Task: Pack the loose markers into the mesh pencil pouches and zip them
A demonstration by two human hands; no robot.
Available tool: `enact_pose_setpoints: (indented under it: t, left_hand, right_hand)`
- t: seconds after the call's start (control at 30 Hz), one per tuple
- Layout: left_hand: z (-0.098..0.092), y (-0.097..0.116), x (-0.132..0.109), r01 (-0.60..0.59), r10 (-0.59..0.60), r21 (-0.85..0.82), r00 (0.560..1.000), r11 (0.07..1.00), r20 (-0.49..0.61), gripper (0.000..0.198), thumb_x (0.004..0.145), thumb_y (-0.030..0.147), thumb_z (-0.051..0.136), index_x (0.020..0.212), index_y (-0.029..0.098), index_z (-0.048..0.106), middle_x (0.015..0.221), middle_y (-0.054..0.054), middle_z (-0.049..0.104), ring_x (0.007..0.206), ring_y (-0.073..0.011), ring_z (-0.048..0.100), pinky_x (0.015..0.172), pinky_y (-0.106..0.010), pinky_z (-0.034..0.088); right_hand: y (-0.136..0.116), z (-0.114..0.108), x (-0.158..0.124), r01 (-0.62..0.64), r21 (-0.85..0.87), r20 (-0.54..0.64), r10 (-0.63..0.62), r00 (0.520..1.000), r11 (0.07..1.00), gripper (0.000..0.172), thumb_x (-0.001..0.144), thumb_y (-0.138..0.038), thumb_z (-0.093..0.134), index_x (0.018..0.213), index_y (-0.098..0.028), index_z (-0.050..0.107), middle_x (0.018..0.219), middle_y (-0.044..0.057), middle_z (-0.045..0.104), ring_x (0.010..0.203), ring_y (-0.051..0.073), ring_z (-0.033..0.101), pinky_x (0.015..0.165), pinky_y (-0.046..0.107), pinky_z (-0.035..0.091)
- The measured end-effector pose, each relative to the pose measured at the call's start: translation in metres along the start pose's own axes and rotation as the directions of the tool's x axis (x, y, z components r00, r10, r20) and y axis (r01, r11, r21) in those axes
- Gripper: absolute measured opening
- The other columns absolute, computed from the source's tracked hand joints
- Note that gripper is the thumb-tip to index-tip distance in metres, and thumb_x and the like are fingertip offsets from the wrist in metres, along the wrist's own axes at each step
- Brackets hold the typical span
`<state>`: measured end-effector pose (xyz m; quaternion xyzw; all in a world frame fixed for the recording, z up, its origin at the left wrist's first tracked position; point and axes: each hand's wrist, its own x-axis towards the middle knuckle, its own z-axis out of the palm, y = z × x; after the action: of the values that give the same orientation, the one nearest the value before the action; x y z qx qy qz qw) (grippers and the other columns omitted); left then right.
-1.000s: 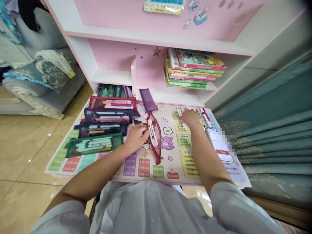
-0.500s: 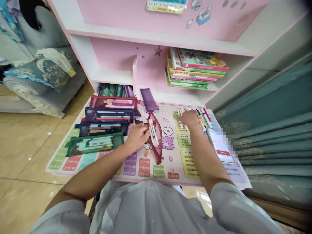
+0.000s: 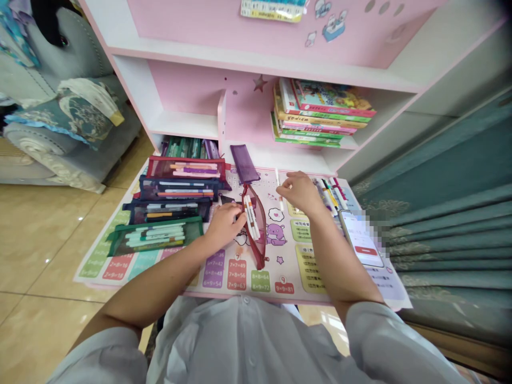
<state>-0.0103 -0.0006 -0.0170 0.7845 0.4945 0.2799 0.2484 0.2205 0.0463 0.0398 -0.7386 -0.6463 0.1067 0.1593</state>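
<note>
In the middle of the desk lies a dark red mesh pencil pouch [image 3: 261, 257], unzipped and spread, with several white markers [image 3: 252, 218] inside. My left hand [image 3: 224, 223] grips the pouch's left edge, thumb and fingers closed on it. Over the desk to the right of the pouch, my right hand [image 3: 301, 193] pinches a white marker [image 3: 278, 182], which stands nearly upright in the picture. Part of that marker is hidden by the fingertips. Beyond my right wrist lies a row of markers [image 3: 331, 195] with dark, yellow, green and magenta parts.
Filled mesh pouches lie at the left: red [image 3: 156, 167], navy [image 3: 146, 189] and green [image 3: 196, 230]. A flat purple pouch [image 3: 245, 162] is behind the open one. A phone [image 3: 362, 240] rests at the right. Books [image 3: 320, 114] are stacked on the shelf.
My right hand has moved left from the marker row, bringing a white marker toward the open pouch. My left hand and the pouch have stayed in place.
</note>
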Motion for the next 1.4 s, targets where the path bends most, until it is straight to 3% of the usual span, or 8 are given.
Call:
enact_pose_setpoints:
  t: [0.17, 0.47, 0.73, 1.4]
  left_hand:
    - [-0.001, 0.001, 0.0, -0.005, 0.005, -0.004, 1.0, 1.0, -0.009, 0.036, 0.091, 0.024, 0.051, 0.057, 0.021, 0.039, 0.073, -0.003, 0.06, 0.078, -0.0183, 0.06, 0.076, -0.032, 0.044]
    - [0.002, -0.001, 0.001, -0.011, 0.011, -0.003, 1.0, 1.0, -0.009, 0.033, 0.092, 0.023, 0.053, 0.059, 0.02, 0.047, 0.077, -0.004, 0.065, 0.079, -0.0186, 0.061, 0.077, -0.032, 0.045]
    - [0.002, -0.003, 0.001, -0.002, 0.002, 0.014, 1.0, 1.0, -0.005, 0.029, 0.091, 0.022, 0.054, 0.062, 0.02, 0.05, 0.079, -0.004, 0.066, 0.08, -0.0183, 0.062, 0.078, -0.032, 0.045]
    - [0.0, -0.002, 0.001, 0.001, -0.002, 0.042, 1.0, 0.999, 0.023, 0.032, 0.09, 0.019, 0.052, 0.059, 0.021, 0.045, 0.074, -0.003, 0.064, 0.075, -0.0182, 0.061, 0.073, -0.032, 0.043]
  right_hand:
    - [-0.025, 0.007, -0.023, 0.169, 0.165, 0.015, -0.174, 0.985, 0.972, 0.013, 0.075, -0.025, 0.064, 0.064, -0.022, 0.069, 0.14, 0.009, 0.061, 0.144, 0.03, 0.041, 0.12, 0.049, 0.03]
    - [-0.044, 0.019, -0.041, 0.205, 0.16, 0.135, -0.227, 0.964, 0.966, 0.018, 0.074, -0.023, 0.066, 0.057, -0.02, 0.062, 0.147, 0.012, 0.056, 0.152, 0.036, 0.028, 0.118, 0.058, 0.028]
    - [-0.049, 0.035, -0.045, 0.233, 0.076, 0.202, -0.243, 0.949, 0.97, 0.018, 0.078, -0.028, 0.064, 0.063, -0.019, 0.066, 0.148, 0.014, 0.054, 0.153, 0.038, 0.023, 0.114, 0.063, 0.028]
    - [-0.051, 0.04, -0.047, 0.237, 0.029, 0.288, -0.235, 0.929, 0.971, 0.021, 0.082, -0.033, 0.064, 0.068, -0.018, 0.069, 0.14, 0.015, 0.057, 0.147, 0.04, 0.031, 0.114, 0.066, 0.026]
